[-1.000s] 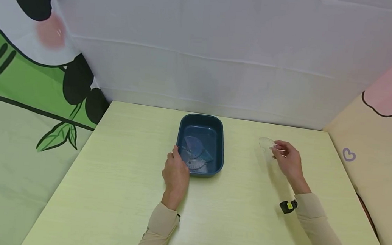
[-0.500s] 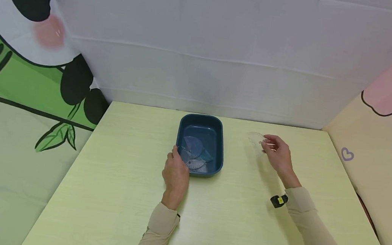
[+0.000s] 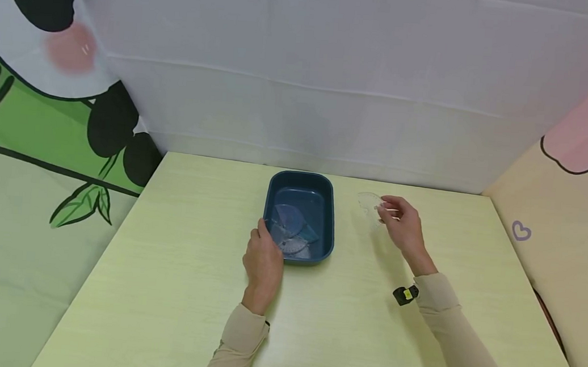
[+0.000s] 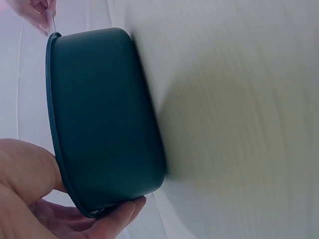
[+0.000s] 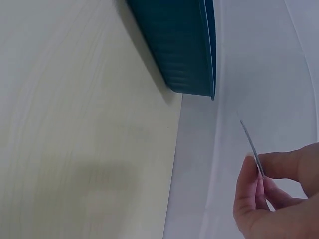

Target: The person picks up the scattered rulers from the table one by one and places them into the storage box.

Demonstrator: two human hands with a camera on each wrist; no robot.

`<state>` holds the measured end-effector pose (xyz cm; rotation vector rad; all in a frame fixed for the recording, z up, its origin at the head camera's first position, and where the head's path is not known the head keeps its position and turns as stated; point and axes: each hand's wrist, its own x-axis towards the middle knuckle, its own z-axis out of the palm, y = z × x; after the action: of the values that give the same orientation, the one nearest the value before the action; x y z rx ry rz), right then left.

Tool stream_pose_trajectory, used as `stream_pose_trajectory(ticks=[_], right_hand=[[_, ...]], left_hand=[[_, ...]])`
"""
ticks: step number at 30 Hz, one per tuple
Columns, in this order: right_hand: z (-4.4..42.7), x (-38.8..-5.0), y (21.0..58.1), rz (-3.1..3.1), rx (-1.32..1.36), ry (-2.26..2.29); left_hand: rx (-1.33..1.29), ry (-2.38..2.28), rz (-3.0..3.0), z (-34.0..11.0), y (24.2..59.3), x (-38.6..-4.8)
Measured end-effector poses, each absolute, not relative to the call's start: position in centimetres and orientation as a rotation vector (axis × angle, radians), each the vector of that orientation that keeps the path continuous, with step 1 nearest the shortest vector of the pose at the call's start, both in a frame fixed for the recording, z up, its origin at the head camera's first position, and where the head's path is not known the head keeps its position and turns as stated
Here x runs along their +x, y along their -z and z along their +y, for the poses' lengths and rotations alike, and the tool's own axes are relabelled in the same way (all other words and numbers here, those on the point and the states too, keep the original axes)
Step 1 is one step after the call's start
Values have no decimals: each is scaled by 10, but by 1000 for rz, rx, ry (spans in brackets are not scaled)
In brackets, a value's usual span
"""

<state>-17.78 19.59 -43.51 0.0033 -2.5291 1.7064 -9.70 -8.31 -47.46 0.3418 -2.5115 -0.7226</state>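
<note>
A dark blue rectangular bin [image 3: 325, 208] stands on the table. My left hand [image 3: 264, 264] grips its near left side, and in the left wrist view the thumb and fingers [image 4: 119, 219] are on either side of the rim. Inside the bin lie several clear plastic pieces, among them a clear protractor [image 3: 293, 246] and a bluish set square [image 3: 310, 233]. To the right of the bin, my right hand [image 3: 401, 225] pinches another clear protractor [image 3: 368, 201] above the table. The right wrist view shows that protractor [image 5: 250, 143] edge-on between thumb and fingers.
The pale yellow table [image 3: 194, 216] reaches back to a white cloth backdrop [image 3: 319, 122]. Printed panels flank it: a green cartoon one [image 3: 38, 109] on the left and a cream and pink one [image 3: 567, 236] on the right.
My right hand has moved left toward the bin, carrying the clear protractor. The left hand and the bin have stayed in place.
</note>
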Motion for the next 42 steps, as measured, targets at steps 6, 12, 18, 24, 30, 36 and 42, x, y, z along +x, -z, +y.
stream_pose_trajectory(ticks=[6, 12, 18, 24, 30, 36, 42], right_hand=[[187, -180, 434, -2521, 14, -1727], [178, -182, 433, -2523, 2, -1762], [169, -185, 433, -2533, 14, -1760], [157, -188, 432, -2543, 32, -1751], [147, -192, 431, -2548, 39, -1761], [142, -198, 431, -2536, 48, -1775], [138, -202, 431, -2524, 73, -1769]], left_hand=[[330, 718, -2506, -83, 476, -98], [327, 706, -2498, -83, 477, -98], [320, 695, -2497, -83, 476, -97], [317, 685, -2491, -84, 476, -96], [328, 695, -2504, -83, 475, -97], [325, 682, -2491, -81, 476, -99], [339, 683, -2494, -80, 476, -101]])
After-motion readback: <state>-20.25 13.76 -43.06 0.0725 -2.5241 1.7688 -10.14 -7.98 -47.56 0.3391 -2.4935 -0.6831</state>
